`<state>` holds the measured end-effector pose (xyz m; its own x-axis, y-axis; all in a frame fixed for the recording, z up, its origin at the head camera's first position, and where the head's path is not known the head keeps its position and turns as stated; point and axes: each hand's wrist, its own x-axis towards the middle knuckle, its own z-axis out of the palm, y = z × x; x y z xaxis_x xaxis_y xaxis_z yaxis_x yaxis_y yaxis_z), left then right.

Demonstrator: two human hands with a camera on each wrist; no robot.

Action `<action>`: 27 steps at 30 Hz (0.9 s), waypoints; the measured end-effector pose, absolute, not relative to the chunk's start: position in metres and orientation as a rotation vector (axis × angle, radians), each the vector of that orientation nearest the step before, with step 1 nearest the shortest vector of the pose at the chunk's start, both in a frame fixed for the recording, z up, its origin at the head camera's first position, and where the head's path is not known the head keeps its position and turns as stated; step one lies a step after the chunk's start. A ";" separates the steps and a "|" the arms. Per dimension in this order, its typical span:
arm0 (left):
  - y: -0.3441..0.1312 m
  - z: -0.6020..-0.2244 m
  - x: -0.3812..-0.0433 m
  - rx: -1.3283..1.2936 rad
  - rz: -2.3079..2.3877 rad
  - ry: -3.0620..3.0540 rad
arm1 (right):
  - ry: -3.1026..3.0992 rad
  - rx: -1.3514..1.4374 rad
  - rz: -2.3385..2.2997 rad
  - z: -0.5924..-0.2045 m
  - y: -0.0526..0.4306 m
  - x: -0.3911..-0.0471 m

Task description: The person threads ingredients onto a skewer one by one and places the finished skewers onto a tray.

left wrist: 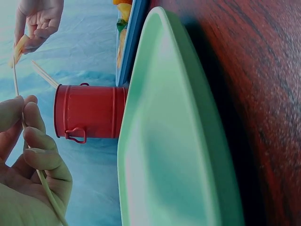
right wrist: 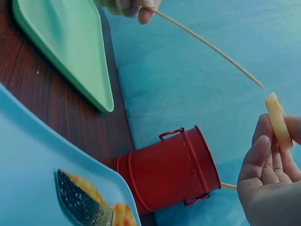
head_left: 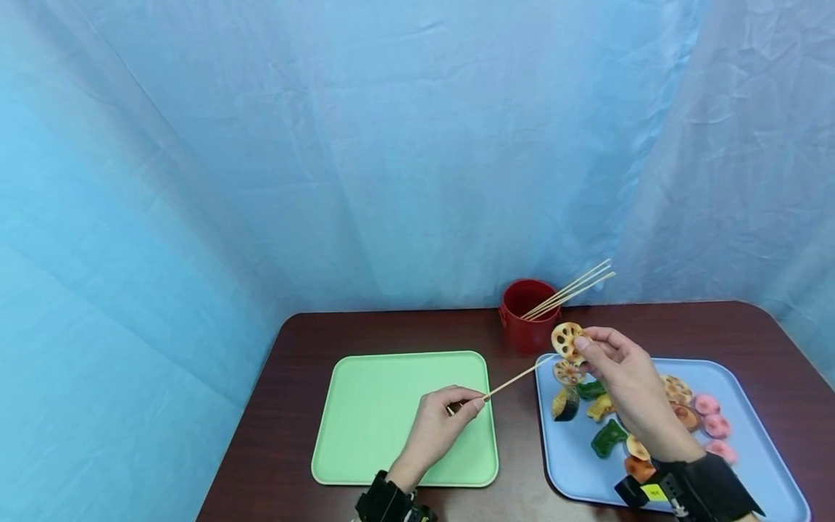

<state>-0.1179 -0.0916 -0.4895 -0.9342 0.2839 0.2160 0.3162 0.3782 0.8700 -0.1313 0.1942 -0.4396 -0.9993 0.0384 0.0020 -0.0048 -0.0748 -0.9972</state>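
Observation:
My left hand (head_left: 438, 424) pinches a thin wooden skewer (head_left: 518, 378) between thumb and fingers, above the right side of the green tray (head_left: 385, 417). The skewer slants up to the right, its pointed end bare. In my right hand (head_left: 629, 380) a browned lotus root slice (head_left: 566, 339) is held by its edge between thumb and fingertips, over the far left corner of the blue tray (head_left: 567, 475). From the right wrist view, the skewer's tip stands just short of the lotus root slice (right wrist: 278, 121), which is seen edge-on.
Behind the trays stands a red metal bucket (head_left: 530, 335) with several skewers (head_left: 574, 291) leaning out to the right. On the blue tray lie another lotus root slice (head_left: 567, 373), green pepper pieces (head_left: 608, 438), a dark-skinned pumpkin piece (head_left: 565, 404) and pink rounds (head_left: 717, 425). A blue curtain (head_left: 417, 159) hangs behind.

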 end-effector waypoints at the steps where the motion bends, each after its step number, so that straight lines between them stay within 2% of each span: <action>1: -0.091 -0.489 -0.117 -0.553 -1.640 -2.588 | -2.094 -0.046 2.309 -0.439 0.193 -0.131; 10: -0.086 -0.469 -0.110 -0.500 -1.651 -2.612 | -2.091 -0.055 2.330 -0.439 0.190 -0.128; 20: -0.083 -0.489 -0.113 -0.458 -1.742 -2.561 | -2.340 -0.100 2.075 -0.442 0.185 -0.128; 27: -0.078 -0.487 -0.111 -0.393 -1.784 -2.557 | -2.419 -0.160 2.026 -0.443 0.177 -0.126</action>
